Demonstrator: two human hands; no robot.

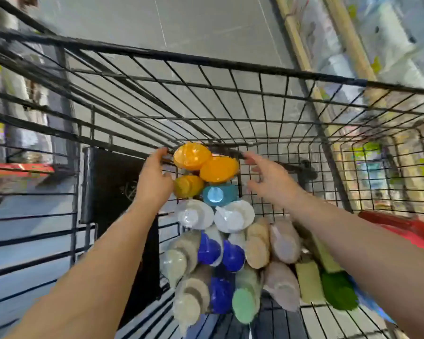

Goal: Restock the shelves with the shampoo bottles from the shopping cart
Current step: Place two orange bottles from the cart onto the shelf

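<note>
I look down into a black wire shopping cart (255, 84) holding several shampoo bottles seen from their caps. Three orange caps (192, 155) sit at the far end, then a teal cap (217, 195), two white caps (234, 215), blue caps (233, 255) and beige bottles (257, 243) nearer me. My left hand (154, 177) reaches in beside the left of the orange-capped bottles, fingers extended and touching them. My right hand (269, 177) is spread open to the right of the orange caps, apart from them.
Shelves with products run along the right (377, 57) and the left (15, 106), both blurred. A red object (402, 228) lies at the cart's right side. A green-capped bottle (338, 292) lies near my right forearm. Grey floor (181, 20) is ahead.
</note>
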